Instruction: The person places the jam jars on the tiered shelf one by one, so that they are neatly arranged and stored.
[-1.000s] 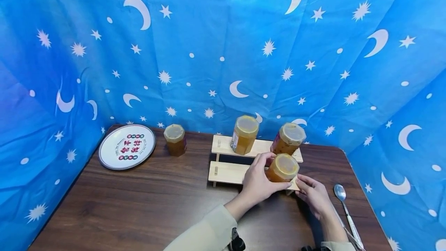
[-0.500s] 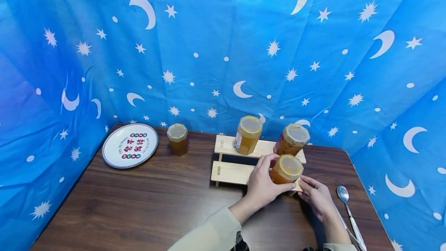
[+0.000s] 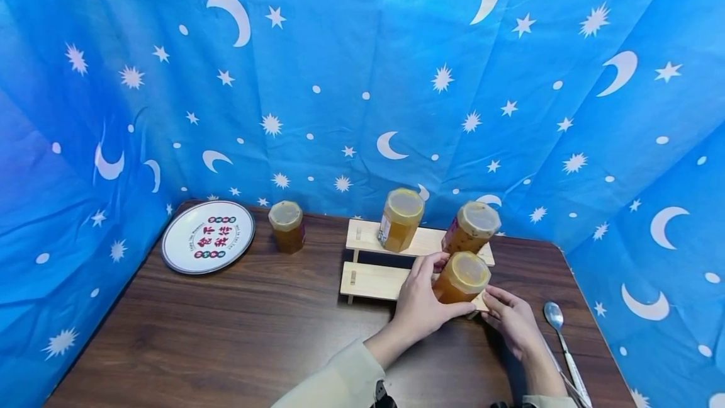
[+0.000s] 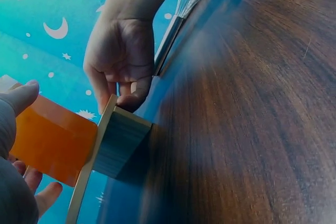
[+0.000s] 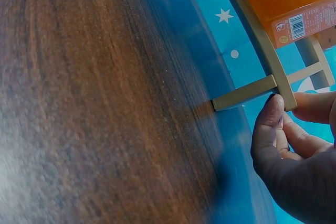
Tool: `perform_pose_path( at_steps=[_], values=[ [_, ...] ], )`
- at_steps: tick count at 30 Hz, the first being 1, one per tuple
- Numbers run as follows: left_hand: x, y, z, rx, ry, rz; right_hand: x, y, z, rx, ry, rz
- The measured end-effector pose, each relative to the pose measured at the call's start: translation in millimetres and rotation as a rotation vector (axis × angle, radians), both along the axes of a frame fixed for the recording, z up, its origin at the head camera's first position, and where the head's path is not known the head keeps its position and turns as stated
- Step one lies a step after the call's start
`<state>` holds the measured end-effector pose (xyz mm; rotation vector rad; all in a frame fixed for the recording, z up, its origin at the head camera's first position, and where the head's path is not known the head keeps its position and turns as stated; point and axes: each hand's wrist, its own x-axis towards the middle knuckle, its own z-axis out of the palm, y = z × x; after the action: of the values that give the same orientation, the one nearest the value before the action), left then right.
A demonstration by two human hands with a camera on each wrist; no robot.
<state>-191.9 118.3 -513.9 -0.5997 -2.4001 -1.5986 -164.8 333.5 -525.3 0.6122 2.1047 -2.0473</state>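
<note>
A two-step wooden rack (image 3: 374, 281) stands on the table. On the right end of its lower step sits an amber jar (image 3: 461, 279) with a pale lid, and my left hand (image 3: 419, 301) grips it with thumb and fingers around its sides. My right hand (image 3: 512, 320) pinches the right end of that lower step; the right wrist view shows the thumb below the board (image 5: 286, 95) and a finger above. Behind, on the upper step, are a golden jar (image 3: 401, 220) and a darker jar (image 3: 472, 226) with specks in it.
A white plate (image 3: 208, 238) with red lettering lies at the table's back left. Beside it stands another jar (image 3: 286, 227). A spoon (image 3: 566, 345) lies near the right edge, a second utensil partly behind the right arm. Blue cloth (image 3: 317, 112) hangs behind the table.
Both hands keep their holds on the jar and the rack. The head view shifts slightly; the jar and rack show hardly any movement.
</note>
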Motion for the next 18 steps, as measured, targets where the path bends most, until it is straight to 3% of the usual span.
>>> perform_pose_path(
  at_steps=[9,14,18],
  values=[
    [6.4,-22,11.2,0.122,-0.003,-0.011,0.6,0,-1.2,-0.007,0.016,-0.011],
    [9.7,-41,22.6,0.208,0.110,0.020,0.5,1,-1.6,0.000,0.015,-0.011],
    [9.6,-60,33.3,0.271,0.226,0.091,0.6,-1,-1.3,-0.009,0.007,-0.015]
  ],
)
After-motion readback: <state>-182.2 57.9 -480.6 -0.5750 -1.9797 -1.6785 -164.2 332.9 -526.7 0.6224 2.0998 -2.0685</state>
